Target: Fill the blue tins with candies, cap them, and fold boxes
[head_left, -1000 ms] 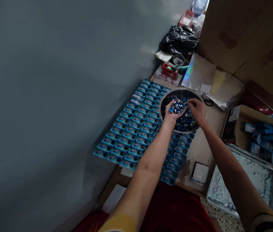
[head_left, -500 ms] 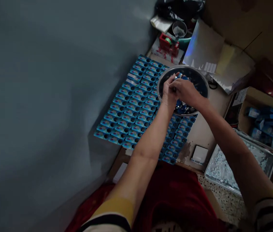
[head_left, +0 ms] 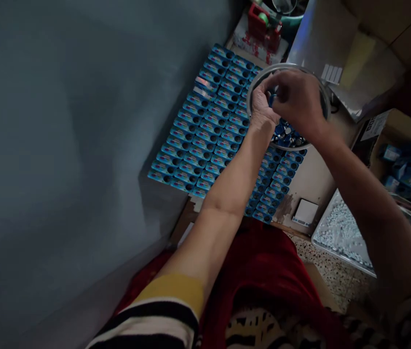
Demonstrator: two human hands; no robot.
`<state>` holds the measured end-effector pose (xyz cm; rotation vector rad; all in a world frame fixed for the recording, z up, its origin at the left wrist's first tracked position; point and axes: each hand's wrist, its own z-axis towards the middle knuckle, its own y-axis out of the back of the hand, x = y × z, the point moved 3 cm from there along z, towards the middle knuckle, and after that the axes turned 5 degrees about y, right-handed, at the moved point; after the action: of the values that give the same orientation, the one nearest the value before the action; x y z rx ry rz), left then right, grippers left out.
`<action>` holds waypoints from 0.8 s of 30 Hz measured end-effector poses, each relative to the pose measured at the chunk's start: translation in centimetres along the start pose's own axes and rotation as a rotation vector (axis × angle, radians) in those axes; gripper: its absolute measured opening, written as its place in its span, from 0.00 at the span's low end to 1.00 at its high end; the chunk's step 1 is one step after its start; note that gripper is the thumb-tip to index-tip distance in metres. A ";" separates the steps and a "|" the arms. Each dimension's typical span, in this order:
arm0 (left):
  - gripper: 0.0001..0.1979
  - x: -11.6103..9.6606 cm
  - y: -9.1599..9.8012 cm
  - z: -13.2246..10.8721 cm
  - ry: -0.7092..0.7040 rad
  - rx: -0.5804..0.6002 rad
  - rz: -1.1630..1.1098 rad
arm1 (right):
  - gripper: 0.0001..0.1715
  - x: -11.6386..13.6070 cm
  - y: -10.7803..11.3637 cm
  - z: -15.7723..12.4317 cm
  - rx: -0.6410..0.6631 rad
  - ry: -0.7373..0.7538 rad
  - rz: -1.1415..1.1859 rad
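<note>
Blue cards (head_left: 210, 127) bear illegible print; I cannot tell whether the hands' (head_left: 261, 103) (head_left: 302, 99) fingers grip.

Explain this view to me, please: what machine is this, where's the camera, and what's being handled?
There's no machine: these are a person's bare arms, seen by a camera worn on their head, looking forward and down. The left hand and right hand meet over a metal bowl of blue-and-silver round pieces. Blue shows between the hands, but the fingers hide exactly what's held. Rows of printed blue cards cover the table beside the bowl; a red tape dispenser sits beyond them.
</note>
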<state>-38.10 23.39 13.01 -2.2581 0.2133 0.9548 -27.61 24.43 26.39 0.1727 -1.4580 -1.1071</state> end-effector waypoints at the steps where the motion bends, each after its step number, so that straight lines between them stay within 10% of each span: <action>1: 0.23 -0.7 0.0 -0.8 0.005 0.028 0.005 | 0.06 0.1 0.5 -2.1 -0.040 -0.054 0.045; 6: 0.16 -5.3 1.8 -8.3 0.245 0.197 -0.301 | 0.10 -3.7 -1.8 -17.5 -0.019 -0.503 0.388; 10: 0.12 -7.0 6.8 -15.3 0.308 0.213 -0.400 | 0.07 -7.3 -6.0 -25.9 -0.019 -0.614 0.092; 17: 0.09 0.9 16.7 -21.2 0.581 -0.113 -0.368 | 0.12 -8.0 -9.3 -24.5 0.333 -0.497 -0.414; 24: 0.05 7.0 19.3 -20.8 0.720 -0.073 -0.376 | 0.14 -9.9 -9.4 -21.7 0.522 -0.706 -0.600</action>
<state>-28.47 -3.89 8.79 -2.5014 0.0545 -0.0659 -11.52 15.02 8.81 0.6726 -2.4223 -1.3016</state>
